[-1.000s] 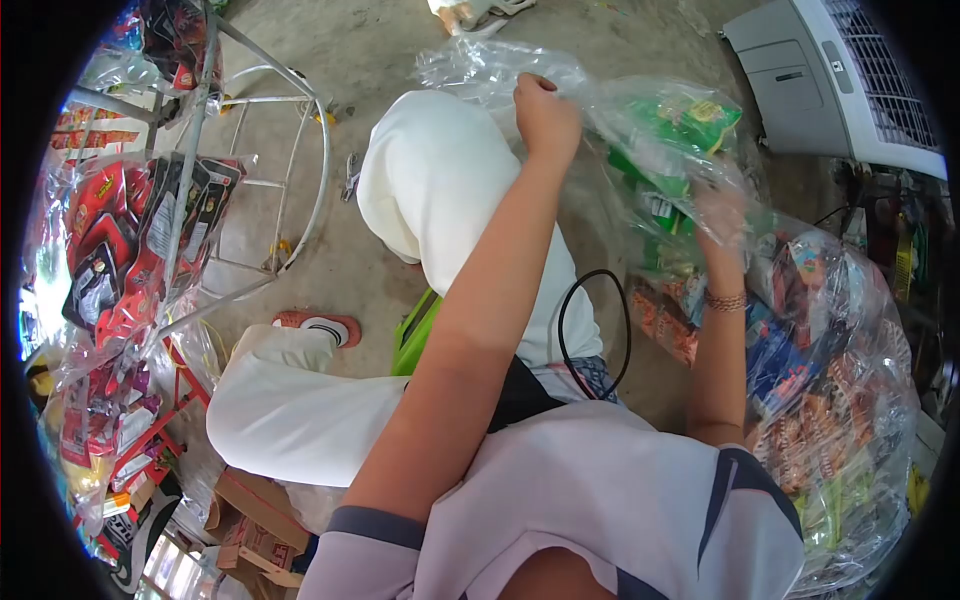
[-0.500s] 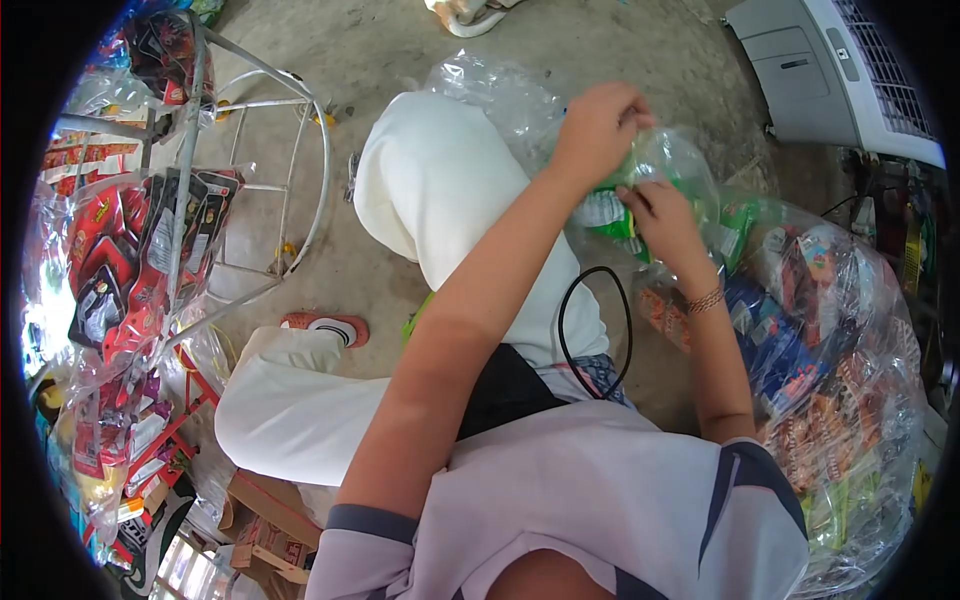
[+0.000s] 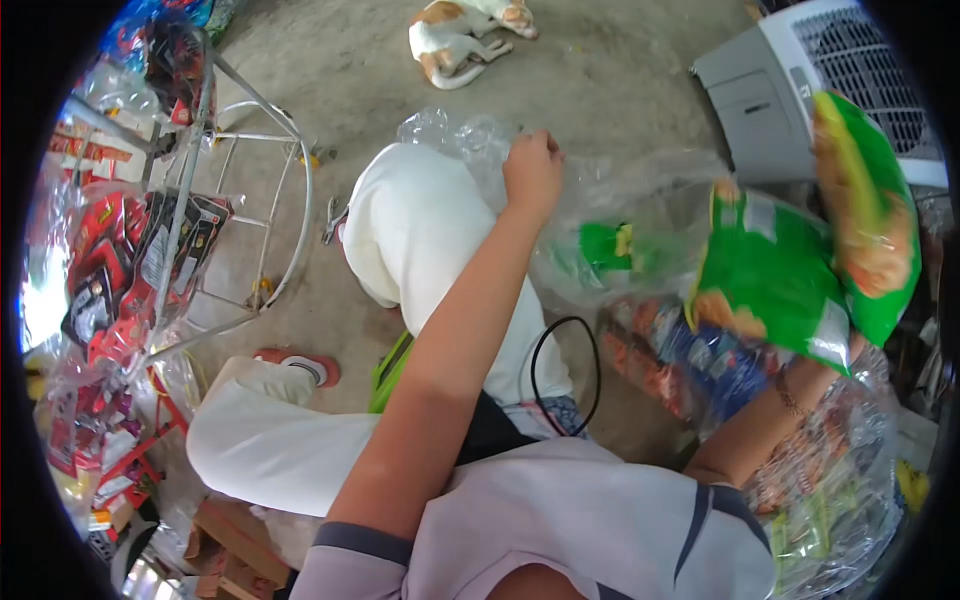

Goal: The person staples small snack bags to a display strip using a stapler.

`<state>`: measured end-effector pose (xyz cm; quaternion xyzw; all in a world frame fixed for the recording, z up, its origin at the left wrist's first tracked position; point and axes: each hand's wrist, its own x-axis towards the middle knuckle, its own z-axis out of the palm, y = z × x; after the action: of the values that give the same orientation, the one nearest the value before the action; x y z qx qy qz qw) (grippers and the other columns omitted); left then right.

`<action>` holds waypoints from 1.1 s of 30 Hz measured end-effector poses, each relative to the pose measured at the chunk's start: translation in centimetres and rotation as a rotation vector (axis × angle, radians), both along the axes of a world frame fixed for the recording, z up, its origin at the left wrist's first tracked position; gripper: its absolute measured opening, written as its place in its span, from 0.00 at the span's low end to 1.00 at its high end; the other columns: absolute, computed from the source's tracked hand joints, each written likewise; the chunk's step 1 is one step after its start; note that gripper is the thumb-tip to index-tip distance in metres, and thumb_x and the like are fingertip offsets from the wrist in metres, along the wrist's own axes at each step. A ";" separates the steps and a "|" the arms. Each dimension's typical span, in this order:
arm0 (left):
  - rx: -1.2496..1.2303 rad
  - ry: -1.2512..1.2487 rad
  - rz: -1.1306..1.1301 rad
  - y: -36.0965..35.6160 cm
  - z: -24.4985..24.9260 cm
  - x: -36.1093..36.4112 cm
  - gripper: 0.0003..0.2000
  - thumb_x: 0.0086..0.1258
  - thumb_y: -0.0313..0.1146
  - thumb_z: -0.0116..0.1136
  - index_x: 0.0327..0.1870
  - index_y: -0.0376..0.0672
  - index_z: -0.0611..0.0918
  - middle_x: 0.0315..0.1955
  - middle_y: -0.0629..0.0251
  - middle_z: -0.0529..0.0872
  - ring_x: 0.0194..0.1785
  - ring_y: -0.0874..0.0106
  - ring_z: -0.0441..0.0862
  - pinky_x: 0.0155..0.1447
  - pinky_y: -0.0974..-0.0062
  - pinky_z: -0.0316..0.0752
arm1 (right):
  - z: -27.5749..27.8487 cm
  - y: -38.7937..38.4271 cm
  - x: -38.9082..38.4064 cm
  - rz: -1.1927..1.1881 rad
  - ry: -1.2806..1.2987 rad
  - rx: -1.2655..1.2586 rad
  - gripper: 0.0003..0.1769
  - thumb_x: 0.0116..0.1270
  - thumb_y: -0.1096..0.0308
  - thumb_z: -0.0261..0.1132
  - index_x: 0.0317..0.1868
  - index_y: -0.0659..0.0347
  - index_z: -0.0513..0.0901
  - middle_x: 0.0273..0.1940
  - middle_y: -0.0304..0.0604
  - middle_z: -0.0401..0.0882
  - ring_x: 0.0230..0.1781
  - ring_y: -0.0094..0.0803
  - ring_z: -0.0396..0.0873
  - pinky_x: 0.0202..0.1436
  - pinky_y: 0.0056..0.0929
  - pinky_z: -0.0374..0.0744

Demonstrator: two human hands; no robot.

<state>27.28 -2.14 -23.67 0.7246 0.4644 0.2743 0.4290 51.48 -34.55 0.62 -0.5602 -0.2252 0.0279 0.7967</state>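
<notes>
Green packets (image 3: 775,270) at three o'clock hide the right hand's fingers; at one, left hand (image 3: 535,178) clamps clear plastic (image 3: 590,200), seemingly steadying it

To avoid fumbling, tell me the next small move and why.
I'd lower the green plastic packets onto the grey concrete floor: the right forearm ends behind them, raised, while the left hand grips a clear plastic bag, so neither hand looks free.

The right hand (image 3: 857,347) is mostly hidden behind motion-blurred green packets (image 3: 778,268), whose white labels (image 3: 831,333) are too indistinct to read.
</notes>
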 end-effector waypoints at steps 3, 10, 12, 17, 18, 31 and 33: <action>0.148 0.067 -0.111 -1.9 0.9 -0.2 0.21 0.62 0.45 0.60 0.53 0.46 0.77 0.46 0.54 0.79 0.54 0.55 0.76 0.54 0.54 0.69 | 1.2 2.9 -1.9 0.192 0.063 0.202 0.19 0.72 0.64 0.57 0.56 0.67 0.73 0.48 0.43 0.76 0.45 0.27 0.76 0.49 0.27 0.76; 0.001 0.253 -0.730 -6.2 0.1 -1.6 0.30 0.54 0.42 0.66 0.60 0.48 0.71 0.52 0.56 0.74 0.57 0.55 0.73 0.57 0.46 0.64 | -7.0 17.7 -18.0 0.632 0.409 0.112 0.17 0.72 0.62 0.57 0.54 0.65 0.74 0.42 0.38 0.76 0.37 0.24 0.75 0.41 0.25 0.76; -0.001 0.352 -0.793 -6.1 -0.1 -2.3 0.25 0.54 0.39 0.65 0.55 0.46 0.75 0.48 0.55 0.78 0.53 0.56 0.76 0.53 0.50 0.68 | -10.1 21.0 -24.3 0.743 0.520 -0.034 0.16 0.72 0.62 0.57 0.53 0.64 0.75 0.41 0.37 0.76 0.35 0.23 0.75 0.39 0.25 0.75; 0.037 0.426 -0.764 -5.8 -1.4 -1.7 0.15 0.52 0.30 0.64 0.43 0.42 0.85 0.38 0.54 0.86 0.41 0.59 0.85 0.44 0.61 0.77 | -11.0 24.2 -38.1 1.339 0.285 -0.603 0.14 0.72 0.62 0.58 0.51 0.61 0.76 0.38 0.34 0.76 0.31 0.21 0.76 0.35 0.22 0.75; 0.070 0.405 -0.723 -5.8 -1.1 -2.1 0.11 0.52 0.30 0.63 0.38 0.41 0.85 0.35 0.53 0.86 0.39 0.59 0.85 0.41 0.62 0.78 | -12.0 25.1 -39.2 1.597 0.395 -0.723 0.14 0.70 0.65 0.60 0.53 0.61 0.75 0.40 0.36 0.76 0.35 0.22 0.78 0.41 0.24 0.77; -0.433 -0.185 0.021 -3.4 -0.1 -1.1 0.11 0.61 0.30 0.52 0.41 0.34 0.80 0.41 0.44 0.84 0.49 0.47 0.80 0.51 0.55 0.75 | -19.8 17.5 -16.2 1.146 0.619 -0.140 0.12 0.67 0.65 0.55 0.40 0.65 0.79 0.39 0.45 0.79 0.43 0.36 0.75 0.52 0.34 0.71; -0.551 -0.264 0.064 -3.1 -0.3 -0.4 0.13 0.61 0.32 0.53 0.43 0.34 0.80 0.41 0.43 0.83 0.50 0.45 0.80 0.54 0.54 0.74 | -25.3 15.1 -14.3 0.816 0.593 -0.366 0.13 0.67 0.64 0.55 0.42 0.65 0.80 0.41 0.44 0.80 0.45 0.35 0.75 0.53 0.32 0.71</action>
<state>26.84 -5.23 -23.93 0.5240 0.4840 0.2431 0.6573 37.18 -19.40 -24.68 -0.5249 -0.1816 0.5312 0.6398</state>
